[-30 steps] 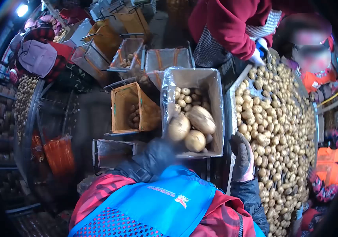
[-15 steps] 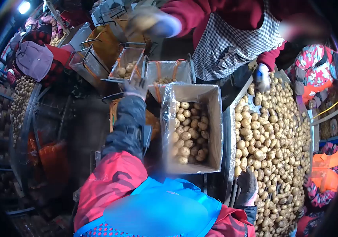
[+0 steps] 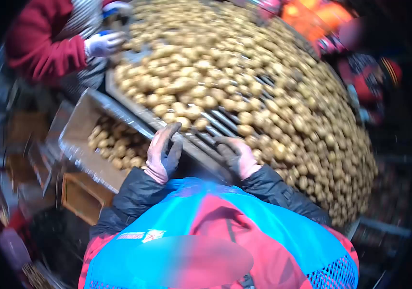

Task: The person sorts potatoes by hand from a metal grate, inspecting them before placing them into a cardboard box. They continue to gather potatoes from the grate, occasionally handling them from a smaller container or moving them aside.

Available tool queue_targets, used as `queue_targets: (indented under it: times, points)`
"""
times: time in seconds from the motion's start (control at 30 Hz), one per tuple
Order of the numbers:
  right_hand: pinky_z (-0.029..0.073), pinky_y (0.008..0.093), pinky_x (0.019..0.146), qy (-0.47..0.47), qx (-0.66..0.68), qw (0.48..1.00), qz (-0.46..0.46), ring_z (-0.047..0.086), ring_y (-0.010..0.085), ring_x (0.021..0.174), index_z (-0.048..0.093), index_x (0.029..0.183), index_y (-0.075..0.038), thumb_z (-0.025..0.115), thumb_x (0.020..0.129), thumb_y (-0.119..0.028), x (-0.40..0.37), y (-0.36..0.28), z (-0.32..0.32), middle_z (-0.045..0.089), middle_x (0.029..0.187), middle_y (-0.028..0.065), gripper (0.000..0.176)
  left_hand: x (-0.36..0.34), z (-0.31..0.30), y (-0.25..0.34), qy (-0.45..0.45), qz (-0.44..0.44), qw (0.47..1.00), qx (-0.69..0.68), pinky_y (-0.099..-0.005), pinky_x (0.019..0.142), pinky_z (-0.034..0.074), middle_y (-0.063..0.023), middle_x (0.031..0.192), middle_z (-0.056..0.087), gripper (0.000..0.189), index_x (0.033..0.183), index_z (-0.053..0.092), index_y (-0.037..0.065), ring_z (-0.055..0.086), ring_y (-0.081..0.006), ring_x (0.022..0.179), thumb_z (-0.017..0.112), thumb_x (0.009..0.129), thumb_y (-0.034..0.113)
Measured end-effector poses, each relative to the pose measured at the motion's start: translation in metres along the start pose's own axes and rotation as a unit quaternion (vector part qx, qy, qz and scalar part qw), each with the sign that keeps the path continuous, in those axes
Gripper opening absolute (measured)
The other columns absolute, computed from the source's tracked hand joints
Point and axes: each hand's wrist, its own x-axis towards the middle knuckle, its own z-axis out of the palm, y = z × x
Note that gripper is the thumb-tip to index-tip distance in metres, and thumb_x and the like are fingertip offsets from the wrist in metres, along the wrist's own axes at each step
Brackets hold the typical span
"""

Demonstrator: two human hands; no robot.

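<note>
At the lower left edge: a lilac cloth [image 3: 16, 248], soft and folded, blurred in the dim light.

Co-worker: a person in a maroon sleeve [image 3: 47, 53] of smooth, creased fabric and a patterned apron [image 3: 84, 24]; the pale knitted glove [image 3: 104, 44] is beside the potatoes at the table's upper corner.

Orange box: a small, open-topped box [image 3: 83, 200] with straight sides, tilted in the view.

Lined box: a long rectangular box [image 3: 86, 164] with shiny, wrinkled clear plastic over its wall, partly filled with rounded potatoes [image 3: 119, 149], beside the table.

Left hand: the wearer's left hand [image 3: 162, 153], in a pink glove with dark, dirty fingers, is open, fingers bent and thumb apart, between the lined box and the table rim; whether it touches the rim I cannot tell.

Vest: bright blue, smooth cloth [image 3: 167, 207] with mesh lower down, over a red jacket [image 3: 230, 216].

Table: a straight, hard rim [image 3: 206, 159] and, behind it, dark parallel bars [image 3: 223, 123] showing between potatoes.

Right hand: the wearer's right hand [image 3: 237, 153], gloved alike, is open and loosely curved near the rim, beside the pile.

Potato pile: tan, oval, smooth-skinned potatoes [image 3: 302, 139] spread thickly across the table.

Far right: a dark cap [image 3: 391, 71] with coloured stripes.
</note>
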Motion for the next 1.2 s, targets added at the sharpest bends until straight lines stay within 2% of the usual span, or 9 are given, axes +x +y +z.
queue_targets:
  times: [0.17,0.27,0.5,0.63,0.7,0.83,0.97,1.1,1.2]
  points:
    - [0.052,0.0462,0.087,0.174,-0.241,0.947,-0.125,0.066,0.0366,0.099,0.070,0.113,-0.005,0.071,0.084,-0.030,-0.065,0.066,-0.066,0.070,0.106,0.0185,0.039,0.034,0.077,0.035,-0.309,0.210,0.919,0.123,-0.0524,0.113,0.035,-0.0195,0.139,0.052,0.056,0.137,0.055,0.008,0.045,-0.0408,0.133,0.071,0.086,0.025]
    - [0.046,0.0478,0.098,0.218,-0.378,0.900,0.019,0.056,0.0383,0.119,0.060,0.131,-0.005,0.076,0.078,-0.040,-0.127,0.095,-0.112,0.061,0.126,0.0195,0.065,0.043,0.121,0.057,-0.438,0.299,0.829,0.178,-0.0630,0.113,0.028,-0.0174,0.148,0.043,0.064,0.143,0.048,0.014,0.037,-0.0410,0.139,0.068,0.087,0.034]
    - [0.030,0.0580,0.110,0.233,-0.373,0.864,0.245,0.037,0.0427,0.136,0.026,0.158,-0.012,0.078,0.064,-0.067,-0.133,0.130,-0.089,0.035,0.152,0.0226,0.120,0.061,0.194,0.039,-0.440,0.429,0.767,0.188,-0.0658,0.111,0.029,-0.0109,0.148,0.046,0.055,0.135,0.057,0.029,0.042,-0.0324,0.136,0.061,0.081,0.019]
    - [0.030,0.0637,0.107,0.071,-0.396,0.891,0.209,0.044,0.0398,0.131,0.046,0.148,-0.022,0.074,0.069,-0.062,-0.074,0.078,-0.077,0.044,0.143,0.0189,0.092,0.078,0.178,0.012,-0.402,0.375,0.780,0.299,-0.0658,0.111,0.028,-0.0088,0.144,0.049,0.055,0.134,0.059,0.027,0.044,-0.0317,0.135,0.061,0.079,0.017]
    - [0.034,0.0598,0.103,0.101,-0.433,0.895,0.035,0.046,0.0411,0.127,0.053,0.140,-0.016,0.075,0.069,-0.065,-0.043,0.086,-0.050,0.049,0.137,0.0183,0.089,0.109,0.161,0.008,-0.389,0.307,0.788,0.366,-0.0666,0.112,0.027,-0.0071,0.144,0.049,0.055,0.135,0.058,0.026,0.042,-0.0298,0.137,0.063,0.080,0.018]
    - [0.045,0.0526,0.096,0.042,-0.272,0.961,-0.042,0.060,0.0295,0.115,0.061,0.128,-0.016,0.069,0.086,-0.046,0.010,0.071,-0.051,0.060,0.125,0.0132,0.053,0.134,0.125,-0.012,-0.402,0.246,0.757,0.453,-0.0646,0.116,0.023,-0.0102,0.153,0.041,0.059,0.144,0.051,0.030,0.034,-0.0333,0.144,0.066,0.087,0.036]
    - [0.054,0.0458,0.078,0.162,-0.237,0.957,0.035,0.066,0.0345,0.095,0.068,0.112,-0.012,0.071,0.085,-0.036,0.041,0.120,-0.115,0.067,0.108,0.0154,0.037,0.117,0.114,0.007,-0.366,0.177,0.818,0.408,-0.0627,0.119,0.020,-0.0142,0.155,0.038,0.071,0.148,0.048,0.028,0.030,-0.0401,0.145,0.074,0.083,0.038]
    - [0.055,0.0478,0.081,0.258,-0.526,0.809,0.040,0.065,0.0337,0.096,0.059,0.132,-0.015,0.072,0.084,-0.034,0.029,0.141,-0.191,0.061,0.120,0.0138,0.054,0.079,0.122,0.009,-0.293,0.153,0.850,0.411,-0.0626,0.118,0.021,-0.0149,0.154,0.039,0.060,0.143,0.054,0.026,0.029,-0.0445,0.144,0.071,0.086,0.036]
    - [0.055,0.0470,0.085,0.142,-0.493,0.840,0.179,0.065,0.0349,0.105,0.056,0.139,-0.018,0.075,0.082,-0.036,0.023,0.133,-0.187,0.061,0.125,0.0150,0.063,0.070,0.116,0.033,-0.292,0.135,0.906,0.275,-0.0552,0.113,0.032,-0.0153,0.144,0.051,0.053,0.139,0.057,0.016,0.041,-0.0408,0.137,0.071,0.088,0.023]
